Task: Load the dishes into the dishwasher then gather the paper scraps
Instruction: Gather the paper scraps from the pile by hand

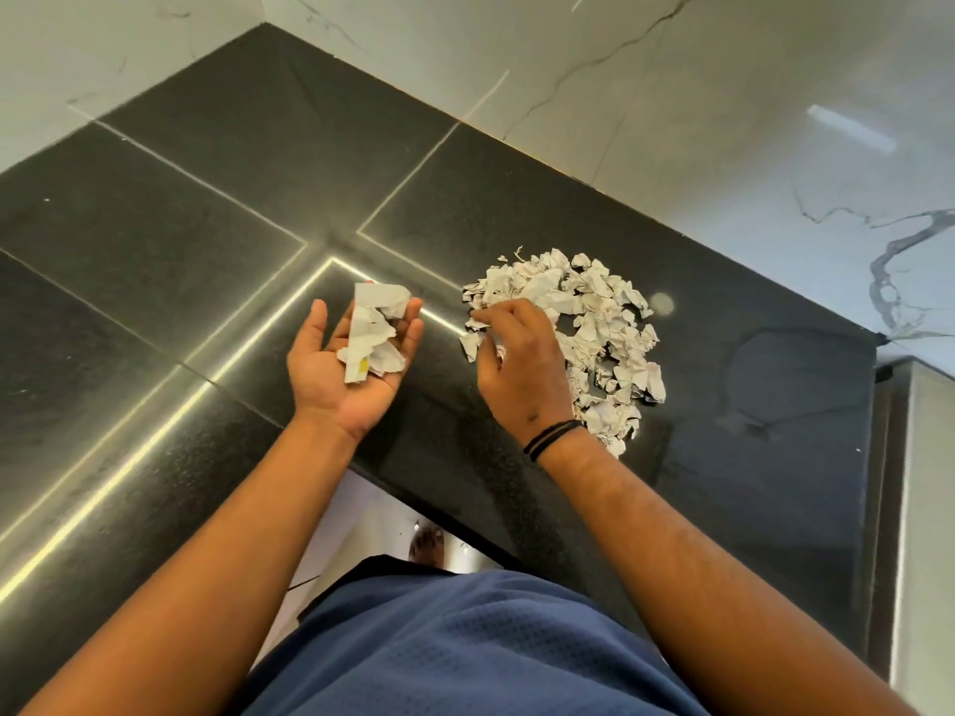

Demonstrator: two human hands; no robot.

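A person in a blue shirt (465, 648) stands at the near edge of a dark, polished surface (170, 281), both bare forearms reaching out over it. The left hand (343, 364) is turned palm up with fingers relaxed and spread, cradling a small heap of gathered scraps (373, 339), one of them bearing a yellow mark. The right hand (519, 354), with two thin black bands (553, 437) at its wrist, hangs palm down just beside it, fingers curled onto the near left edge of a pile of paper scraps (594, 323); whether those fingertips actually pinch a piece cannot be told. The two hands are apart, with bare dark stone between them. The pile of crumpled white pieces, some printed, spreads across the surface from under the right wrist outward toward the far edge. Beyond it, white marble wall panels (723, 95) with grey veins rise behind the surface.
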